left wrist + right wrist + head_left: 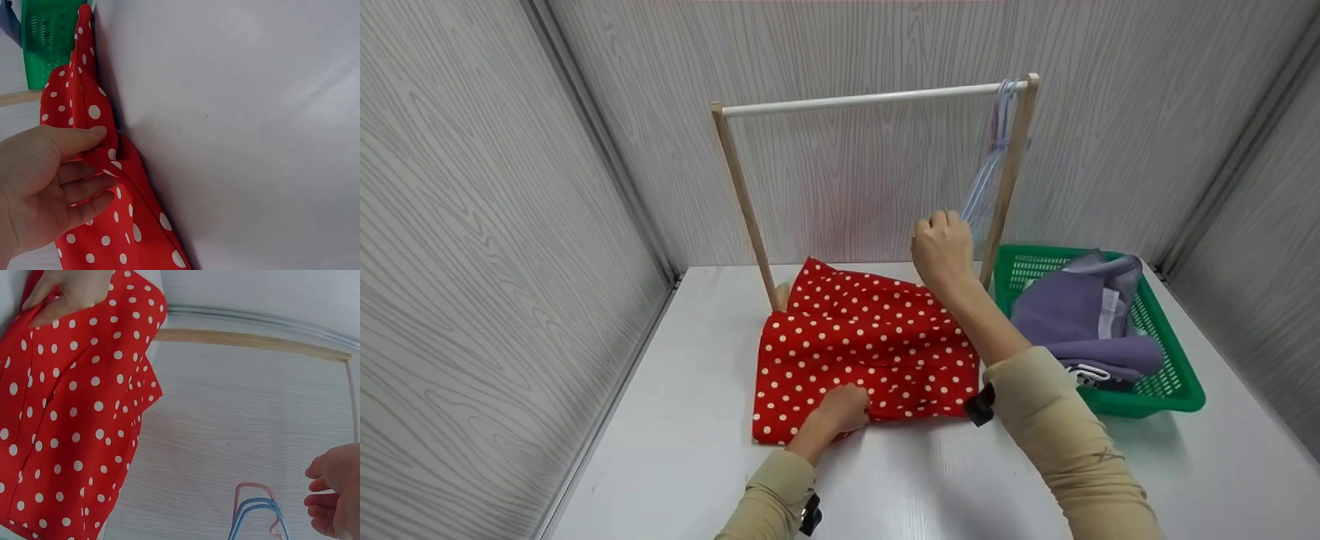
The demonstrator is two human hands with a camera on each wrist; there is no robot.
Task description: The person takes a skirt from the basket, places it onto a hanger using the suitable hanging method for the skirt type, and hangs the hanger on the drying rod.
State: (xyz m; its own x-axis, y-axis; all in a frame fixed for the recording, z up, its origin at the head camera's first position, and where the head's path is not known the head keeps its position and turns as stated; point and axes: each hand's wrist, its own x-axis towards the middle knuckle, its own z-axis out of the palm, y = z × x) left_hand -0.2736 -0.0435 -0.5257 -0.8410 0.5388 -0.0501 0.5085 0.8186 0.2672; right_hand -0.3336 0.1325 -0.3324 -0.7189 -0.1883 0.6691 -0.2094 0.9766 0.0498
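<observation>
A red cloth with white polka dots (870, 345) lies folded on the white table under a small rack. My left hand (842, 407) pinches its near edge; in the left wrist view, thumb and fingers hold a fold of the fabric (94, 112). My right hand (945, 251) is raised above the cloth, its fingers loosely bent. Blue and pink clothes hangers (984, 176) hang at the rack's right end, just beyond that hand. In the right wrist view, the hangers (253, 502) appear apart from the right hand (339, 489), and nothing shows in its fingers.
The rack has a white rod (870, 98) and wooden posts (746, 206). To the right stands a green basket (1181, 375) with folded purple and grey fabric (1069, 304) in it. Pale wood-grain walls (457, 187) enclose the table on the left, back and right.
</observation>
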